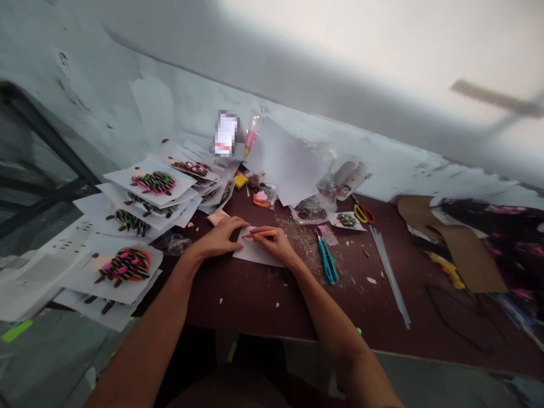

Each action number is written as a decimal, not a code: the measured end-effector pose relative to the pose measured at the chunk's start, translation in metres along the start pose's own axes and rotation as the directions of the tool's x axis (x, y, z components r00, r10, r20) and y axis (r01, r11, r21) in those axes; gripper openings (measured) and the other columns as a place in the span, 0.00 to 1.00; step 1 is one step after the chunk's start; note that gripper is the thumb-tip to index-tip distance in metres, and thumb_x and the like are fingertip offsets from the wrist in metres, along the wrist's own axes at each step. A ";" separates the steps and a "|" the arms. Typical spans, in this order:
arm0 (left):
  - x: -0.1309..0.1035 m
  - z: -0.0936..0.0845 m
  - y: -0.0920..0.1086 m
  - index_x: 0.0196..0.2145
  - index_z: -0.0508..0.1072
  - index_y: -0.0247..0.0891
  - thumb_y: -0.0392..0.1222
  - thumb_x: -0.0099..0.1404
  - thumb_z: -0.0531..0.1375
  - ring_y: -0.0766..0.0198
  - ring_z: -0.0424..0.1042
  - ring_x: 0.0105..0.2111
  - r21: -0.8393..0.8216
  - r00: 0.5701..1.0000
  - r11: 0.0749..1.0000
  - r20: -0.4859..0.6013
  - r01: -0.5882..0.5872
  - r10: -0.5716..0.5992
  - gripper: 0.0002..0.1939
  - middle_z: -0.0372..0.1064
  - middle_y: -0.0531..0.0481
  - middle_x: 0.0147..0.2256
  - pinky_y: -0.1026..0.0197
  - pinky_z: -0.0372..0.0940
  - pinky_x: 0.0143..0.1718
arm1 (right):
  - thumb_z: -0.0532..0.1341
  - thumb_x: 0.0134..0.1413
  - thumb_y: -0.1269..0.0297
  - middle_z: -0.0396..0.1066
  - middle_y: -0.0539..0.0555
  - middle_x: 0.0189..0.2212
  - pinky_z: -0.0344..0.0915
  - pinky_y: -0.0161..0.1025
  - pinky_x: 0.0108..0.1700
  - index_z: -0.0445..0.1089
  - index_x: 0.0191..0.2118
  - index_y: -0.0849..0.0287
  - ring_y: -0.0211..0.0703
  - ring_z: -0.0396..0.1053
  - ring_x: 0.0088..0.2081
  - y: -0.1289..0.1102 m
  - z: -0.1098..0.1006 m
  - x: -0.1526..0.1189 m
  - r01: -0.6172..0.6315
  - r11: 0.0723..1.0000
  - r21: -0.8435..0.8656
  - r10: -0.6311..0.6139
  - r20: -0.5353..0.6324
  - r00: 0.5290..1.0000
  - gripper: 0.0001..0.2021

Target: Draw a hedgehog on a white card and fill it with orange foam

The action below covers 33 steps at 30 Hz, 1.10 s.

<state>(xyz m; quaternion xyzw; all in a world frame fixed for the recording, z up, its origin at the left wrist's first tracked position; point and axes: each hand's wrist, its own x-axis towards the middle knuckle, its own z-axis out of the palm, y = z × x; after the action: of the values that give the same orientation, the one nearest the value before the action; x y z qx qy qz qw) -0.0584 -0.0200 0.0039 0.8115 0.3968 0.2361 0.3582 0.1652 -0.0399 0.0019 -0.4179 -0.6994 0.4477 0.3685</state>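
A white sheet of paper (259, 256) lies on the dark red table in front of me. My right hand (276, 245) is closed around a slim orange pencil (266, 233), held over the upper part of this sheet. On the left, my left hand (219, 238) rests with thumb and fingers apart, its fingertips at the paper's left edge. Just behind it is a small pale pink piece of paper (219, 217). A teal utility knife (326, 260) lies to the right of my right hand.
Stacked sheets with hedgehog pictures (153, 182) crowd the left. At the back are a phone (225, 134), a piping-shaped bag (251, 137) and a large white sheet (284, 158). Scissors (363, 213), glue sticks (390, 277) and a yellow glue gun (446, 269) lie right.
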 end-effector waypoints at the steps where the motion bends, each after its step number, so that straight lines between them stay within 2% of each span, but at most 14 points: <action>1: 0.000 0.000 0.000 0.53 0.70 0.38 0.38 0.52 0.62 0.50 0.67 0.55 0.000 1.000 1.000 -0.001 0.000 0.000 0.28 0.68 0.43 0.53 0.46 0.60 0.60 | 0.65 0.59 0.50 0.80 0.57 0.43 0.71 0.41 0.47 0.82 0.40 0.57 0.47 0.77 0.43 0.001 0.000 0.000 0.001 1.000 0.003 -0.001 0.001 1.000 0.16; 20: -0.001 0.002 0.001 0.53 0.70 0.39 0.40 0.54 0.62 0.50 0.67 0.55 0.024 1.000 1.000 -0.011 0.003 -0.003 0.26 0.68 0.43 0.53 0.47 0.60 0.60 | 0.65 0.59 0.50 0.80 0.56 0.44 0.71 0.41 0.48 0.83 0.39 0.54 0.46 0.77 0.44 0.005 0.000 0.002 0.019 1.000 0.004 -0.019 -0.003 1.000 0.14; 25: 0.000 0.001 0.000 0.53 0.70 0.38 0.39 0.54 0.62 0.50 0.67 0.55 0.026 1.000 1.000 -0.005 0.001 -0.001 0.27 0.68 0.43 0.53 0.47 0.60 0.61 | 0.63 0.61 0.51 0.80 0.57 0.45 0.70 0.43 0.50 0.82 0.41 0.54 0.46 0.76 0.45 0.003 -0.002 0.001 0.038 0.999 -0.023 -0.038 0.027 0.999 0.15; 33: -0.001 0.001 0.001 0.53 0.70 0.40 0.40 0.54 0.62 0.50 0.66 0.55 0.016 1.000 1.000 -0.008 0.010 -0.010 0.27 0.68 0.44 0.53 0.45 0.59 0.61 | 0.63 0.62 0.51 0.80 0.56 0.45 0.70 0.41 0.49 0.83 0.41 0.54 0.46 0.76 0.44 0.000 -0.002 0.002 0.008 0.999 -0.049 -0.006 0.032 0.999 0.14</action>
<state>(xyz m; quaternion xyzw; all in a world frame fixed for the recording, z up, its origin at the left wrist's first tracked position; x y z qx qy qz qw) -0.0574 -0.0215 0.0038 0.8114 0.4042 0.2343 0.3511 0.1665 -0.0376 0.0024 -0.4172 -0.7175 0.4357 0.3484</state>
